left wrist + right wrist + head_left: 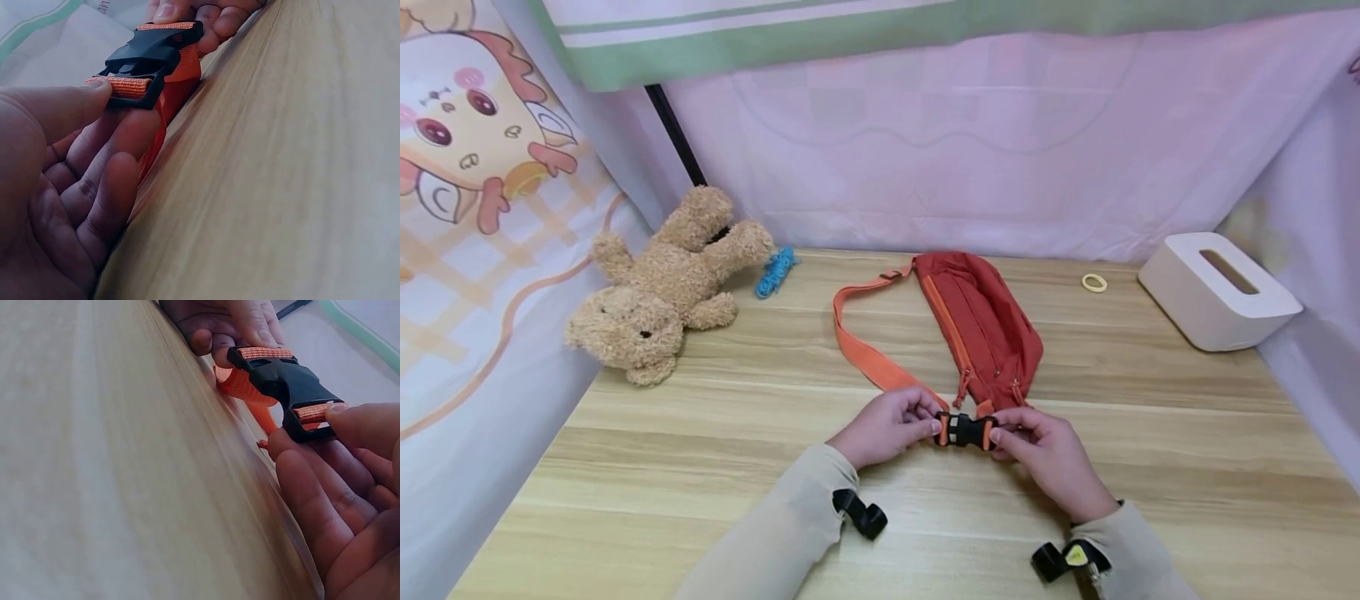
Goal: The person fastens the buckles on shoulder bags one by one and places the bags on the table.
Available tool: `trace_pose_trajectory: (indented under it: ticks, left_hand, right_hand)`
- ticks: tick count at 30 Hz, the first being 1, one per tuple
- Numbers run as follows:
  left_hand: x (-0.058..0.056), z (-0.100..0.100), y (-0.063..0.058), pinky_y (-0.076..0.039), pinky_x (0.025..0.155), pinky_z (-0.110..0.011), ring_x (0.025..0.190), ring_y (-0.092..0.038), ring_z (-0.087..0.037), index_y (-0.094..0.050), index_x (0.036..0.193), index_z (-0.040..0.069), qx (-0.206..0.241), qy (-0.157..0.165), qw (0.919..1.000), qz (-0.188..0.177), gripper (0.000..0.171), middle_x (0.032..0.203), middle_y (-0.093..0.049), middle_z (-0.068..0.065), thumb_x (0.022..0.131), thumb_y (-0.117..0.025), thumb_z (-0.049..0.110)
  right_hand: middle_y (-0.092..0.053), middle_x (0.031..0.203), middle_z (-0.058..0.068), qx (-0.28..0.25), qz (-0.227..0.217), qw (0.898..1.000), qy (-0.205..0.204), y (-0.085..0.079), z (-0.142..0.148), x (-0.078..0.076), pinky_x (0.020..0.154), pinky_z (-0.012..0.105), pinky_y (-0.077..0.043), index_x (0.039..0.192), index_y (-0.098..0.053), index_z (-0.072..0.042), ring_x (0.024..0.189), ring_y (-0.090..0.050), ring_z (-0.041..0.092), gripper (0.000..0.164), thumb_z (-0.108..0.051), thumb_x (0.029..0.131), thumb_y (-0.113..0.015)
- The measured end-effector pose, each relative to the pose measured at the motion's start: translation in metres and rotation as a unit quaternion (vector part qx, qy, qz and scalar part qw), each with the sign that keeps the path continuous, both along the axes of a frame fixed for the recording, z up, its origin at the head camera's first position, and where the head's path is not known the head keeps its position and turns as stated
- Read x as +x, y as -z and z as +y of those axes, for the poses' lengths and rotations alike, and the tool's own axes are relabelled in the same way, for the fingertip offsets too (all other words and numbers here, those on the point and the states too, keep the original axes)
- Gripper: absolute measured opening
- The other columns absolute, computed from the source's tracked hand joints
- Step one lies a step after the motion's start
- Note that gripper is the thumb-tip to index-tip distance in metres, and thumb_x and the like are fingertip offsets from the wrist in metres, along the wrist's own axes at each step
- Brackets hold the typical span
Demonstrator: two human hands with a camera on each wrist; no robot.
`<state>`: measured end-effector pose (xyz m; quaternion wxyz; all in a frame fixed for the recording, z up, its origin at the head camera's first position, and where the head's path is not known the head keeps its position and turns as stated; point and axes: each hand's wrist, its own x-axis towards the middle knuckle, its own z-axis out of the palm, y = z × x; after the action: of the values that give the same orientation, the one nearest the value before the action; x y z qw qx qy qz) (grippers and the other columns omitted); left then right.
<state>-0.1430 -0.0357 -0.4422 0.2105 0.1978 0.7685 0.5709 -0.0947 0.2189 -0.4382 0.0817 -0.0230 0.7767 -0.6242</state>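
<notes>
A black side-release buckle (967,430) with orange webbing at both ends is held up near the table's front, its two halves joined in line. My left hand (891,425) pinches its left end between thumb and fingers, the thumb lying on the orange webbing (130,86). At the other end, my right hand (1051,454) grips the buckle the same way, thumb on top and fingers beneath. Beyond the hands lies a red waist bag (988,321) with orange zip trim. Its orange strap (868,354) loops out to the left and back to the buckle.
On the wooden table (715,483), a brown teddy bear (658,283) lies at the far left beside a bundle of blue cord (775,272). Towards the back right are a pale yellow ring (1094,283) and a white tissue box (1217,300). Fabric curtains (925,150) close in the back and sides.
</notes>
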Motion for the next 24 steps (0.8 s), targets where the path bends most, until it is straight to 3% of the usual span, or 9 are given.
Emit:
trace_pose_trajectory:
  ticks: [13,24]
  left_hand:
    - [0.0002,0.0013,0.0027,-0.051,0.058,-0.024,0.067,-0.058,-0.013,-0.070,0.101,0.014,-0.006,-0.001,0.9999,0.014,0.005,0.089,-0.066,0.001,0.097,-0.068,0.012]
    - [-0.0014,0.0011,0.0012,-0.051,0.057,-0.023,0.069,-0.059,-0.010,-0.071,0.101,0.015,-0.018,-0.004,0.9993,0.032,0.007,0.089,-0.066,0.003,0.096,-0.068,0.011]
  right_hand:
    - [-0.065,0.116,0.022,0.006,-0.003,1.000,0.002,0.0017,-0.0011,0.0007,0.075,0.034,-0.060,0.113,-0.069,0.007,0.087,-0.071,0.017,0.024,-0.006,0.094,-0.071]
    - [-0.069,0.113,0.018,0.035,0.011,0.999,0.001,0.0023,-0.0032,-0.0011,0.074,0.031,-0.060,0.112,-0.072,0.002,0.085,-0.071,0.016,0.022,-0.010,0.093,-0.072]
